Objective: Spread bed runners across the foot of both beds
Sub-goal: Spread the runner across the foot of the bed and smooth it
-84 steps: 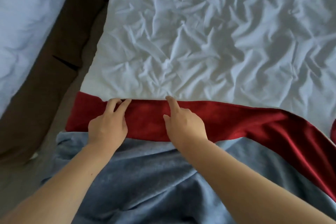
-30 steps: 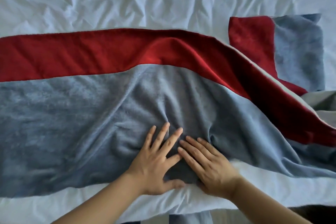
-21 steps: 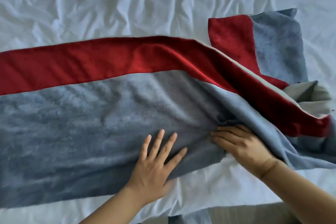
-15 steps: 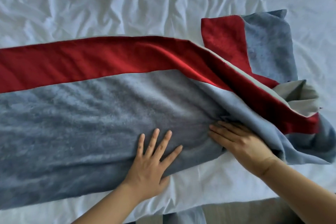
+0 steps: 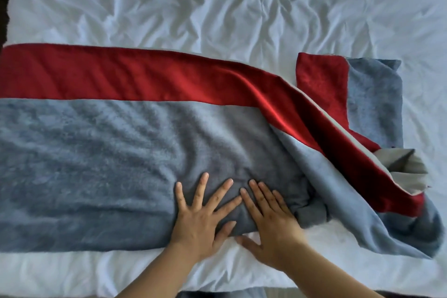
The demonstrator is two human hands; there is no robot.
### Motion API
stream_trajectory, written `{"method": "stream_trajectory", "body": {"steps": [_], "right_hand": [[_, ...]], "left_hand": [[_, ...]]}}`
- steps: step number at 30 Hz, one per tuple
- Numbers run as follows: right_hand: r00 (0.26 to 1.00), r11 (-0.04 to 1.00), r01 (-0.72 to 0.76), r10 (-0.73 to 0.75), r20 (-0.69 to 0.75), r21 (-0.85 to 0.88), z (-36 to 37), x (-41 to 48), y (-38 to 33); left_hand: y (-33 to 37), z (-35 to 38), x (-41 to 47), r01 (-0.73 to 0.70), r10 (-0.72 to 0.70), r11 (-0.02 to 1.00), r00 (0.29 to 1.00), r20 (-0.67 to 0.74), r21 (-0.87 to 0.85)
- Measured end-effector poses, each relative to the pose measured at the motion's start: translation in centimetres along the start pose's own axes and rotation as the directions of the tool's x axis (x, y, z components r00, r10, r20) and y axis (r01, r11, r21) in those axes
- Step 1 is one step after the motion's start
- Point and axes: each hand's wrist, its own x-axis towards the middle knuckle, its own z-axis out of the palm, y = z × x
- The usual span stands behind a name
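- Head view: a bed [image 5: 72,271] under a crumpled white sheet [image 5: 266,19] fills the picture. The bed runner [image 5: 92,164] lies across it close to the bed's near edge, with a strip of sheet showing between the two.
- The runner is a wide grey-blue plush field with a red band [image 5: 125,80] along the side farther from the bed's near edge.
- Toward the bed's left side the runner lies flat and runs out of frame. Toward the bed's right side it is not spread — the cloth twists over itself, and its end [image 5: 350,94] is folded back farther up the bed, red and grey-blue patches side by side.
- At that twist a pale lining [image 5: 411,169] shows on the underside. A small lump of grey-blue cloth [image 5: 312,213] is bunched at the runner's border nearest the bed's near edge.
- The left hand [image 5: 200,220] lies flat on the grey-blue field close to the bed's near edge, fingers straight and fanned apart, grasping nothing.
- The right hand [image 5: 271,222] lies flat just beside it, toward the bed's right side — fingers straight and closer together on the cloth, thumb out on the white sheet, nothing gripped.
- The index fingertips of the two hands nearly meet; whether they touch I cannot tell.
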Motion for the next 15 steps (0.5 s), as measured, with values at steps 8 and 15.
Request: {"method": "stream_trajectory", "body": {"steps": [8,15], "right_hand": [[0.998,0.998,0.019,-0.015,0.066,-0.06,-1.3,-0.5,0.2],[0.992,0.988,0.006,-0.025,-0.124,-0.154,-4.7,-2.8,5.2]], "left_hand": [[-0.1,1.0,-0.2,0.0,0.004,0.998,0.998,-0.064,0.068],[0.4,0.6,-0.1,0.032,-0.029,0.993,0.999,-0.027,0.113]]}}
